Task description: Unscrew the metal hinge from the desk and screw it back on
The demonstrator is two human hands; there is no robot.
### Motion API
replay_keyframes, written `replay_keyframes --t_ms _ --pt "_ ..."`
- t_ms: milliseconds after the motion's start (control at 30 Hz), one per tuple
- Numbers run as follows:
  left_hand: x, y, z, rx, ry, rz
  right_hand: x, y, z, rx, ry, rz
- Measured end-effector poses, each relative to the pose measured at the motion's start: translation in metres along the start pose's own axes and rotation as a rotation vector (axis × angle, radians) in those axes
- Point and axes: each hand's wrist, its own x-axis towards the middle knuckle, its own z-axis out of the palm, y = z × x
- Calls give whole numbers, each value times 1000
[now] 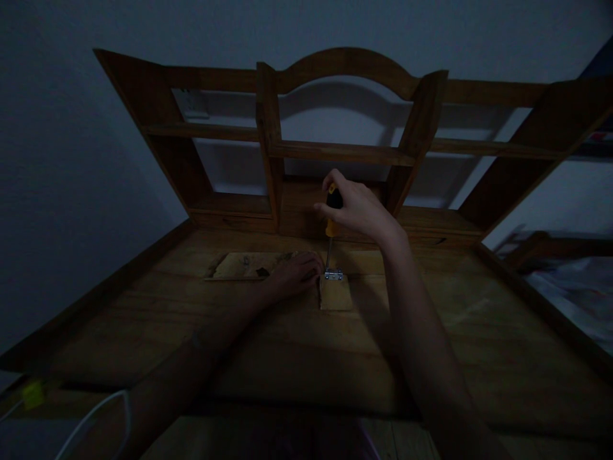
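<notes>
A yellow and black screwdriver point(331, 228) stands nearly upright, its handle gripped by the fingers of my right hand point(357, 204). Its tip meets a small silver hinge point(334, 275). Under the hinge's near side lies a small square wooden block point(335, 295); the far side is on a long, rough-edged wooden board point(234, 264). My left hand point(297, 271) bears down on that board just left of the hinge, fingers bent and closed against it. The left fingertips are dim, and any screw under the driver tip is too small to make out.
Everything lies on a wooden desktop point(268, 364) with raised side edges. At its back rises a wooden shelf unit point(342, 153) with several compartments. A white cable point(103, 404) and a yellow tag point(33, 395) are at the lower left. A wall outlet point(190, 102) shows behind the shelf.
</notes>
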Motion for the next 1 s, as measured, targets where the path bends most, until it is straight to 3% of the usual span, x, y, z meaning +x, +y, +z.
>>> replay_keyframes --t_ms 600,1000 --pt "0 -1 0 -1 8 1 0 2 -2 53 9 -82" --pt "0 0 -1 15 11 -24 0 0 -4 31 -7 -54"
